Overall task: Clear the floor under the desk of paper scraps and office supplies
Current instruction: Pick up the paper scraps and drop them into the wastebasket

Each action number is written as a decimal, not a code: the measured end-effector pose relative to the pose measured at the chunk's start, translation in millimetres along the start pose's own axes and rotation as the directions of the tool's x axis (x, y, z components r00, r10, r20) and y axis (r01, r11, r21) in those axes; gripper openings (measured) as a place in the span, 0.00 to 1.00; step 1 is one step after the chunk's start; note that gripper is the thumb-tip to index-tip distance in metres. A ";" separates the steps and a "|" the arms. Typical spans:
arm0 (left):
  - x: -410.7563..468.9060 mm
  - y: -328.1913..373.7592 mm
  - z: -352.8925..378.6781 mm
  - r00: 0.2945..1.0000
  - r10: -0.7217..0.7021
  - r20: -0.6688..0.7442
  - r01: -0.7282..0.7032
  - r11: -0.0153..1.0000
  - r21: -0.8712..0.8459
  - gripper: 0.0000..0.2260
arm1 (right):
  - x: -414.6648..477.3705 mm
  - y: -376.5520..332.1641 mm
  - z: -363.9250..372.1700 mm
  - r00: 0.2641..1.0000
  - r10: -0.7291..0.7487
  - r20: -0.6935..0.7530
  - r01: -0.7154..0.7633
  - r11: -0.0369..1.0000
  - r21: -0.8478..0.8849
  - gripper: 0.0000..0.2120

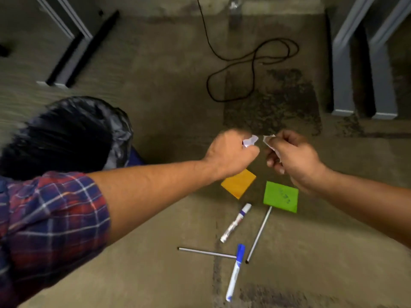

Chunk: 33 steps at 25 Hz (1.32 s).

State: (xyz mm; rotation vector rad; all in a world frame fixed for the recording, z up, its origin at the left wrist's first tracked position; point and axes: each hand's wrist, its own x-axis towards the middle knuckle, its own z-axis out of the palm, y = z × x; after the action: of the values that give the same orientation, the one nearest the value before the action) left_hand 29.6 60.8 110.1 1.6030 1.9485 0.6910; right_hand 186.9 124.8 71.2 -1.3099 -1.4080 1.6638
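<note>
My left hand [231,155] is closed around a crumpled white paper scrap [250,141]. Close beside it, my right hand [293,158] pinches another white paper scrap [269,141]. Both hands hover above the carpet. Below them lie an orange sticky pad [239,184] and a green sticky note [280,196] with writing. Nearer to me lie a white marker with a dark band [236,222], a blue-capped marker [235,271] and two thin grey sticks [259,234] [206,252].
A bin lined with a black bag [73,134] stands at my left, behind my left forearm. A black cable [251,70] loops on the floor further back. Grey desk legs [342,70] stand at the right and others [71,52] at the far left.
</note>
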 end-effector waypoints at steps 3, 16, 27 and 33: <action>5.6 5.0 -68.0 0.986 -0.073 -0.151 0.035 0.970 -0.241 0.11 | 3.4 -55.1 50.6 0.990 -0.088 0.108 0.085 0.996 0.031 0.11; -115.3 -139.7 -267.7 0.610 -0.504 -0.612 0.216 0.848 -0.483 0.07 | -41.6 -164.4 320.4 0.812 -0.306 0.497 0.446 0.875 -0.190 0.11; -134.5 -186.1 -251.8 0.590 -0.576 -0.566 0.417 0.818 -0.397 0.08 | -32.2 -143.7 336.0 0.782 -0.269 0.563 0.456 0.862 -0.222 0.11; -96.5 -136.0 -235.4 0.736 -0.262 -0.624 0.167 0.964 -0.208 0.11 | -7.7 -143.0 264.3 0.739 -0.492 0.460 0.630 0.747 -0.213 0.05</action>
State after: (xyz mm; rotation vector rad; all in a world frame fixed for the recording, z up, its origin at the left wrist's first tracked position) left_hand -211.2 -71.2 198.3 1.0895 2.4414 1.3908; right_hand -77.4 57.9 197.9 -0.5973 -2.1649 1.2934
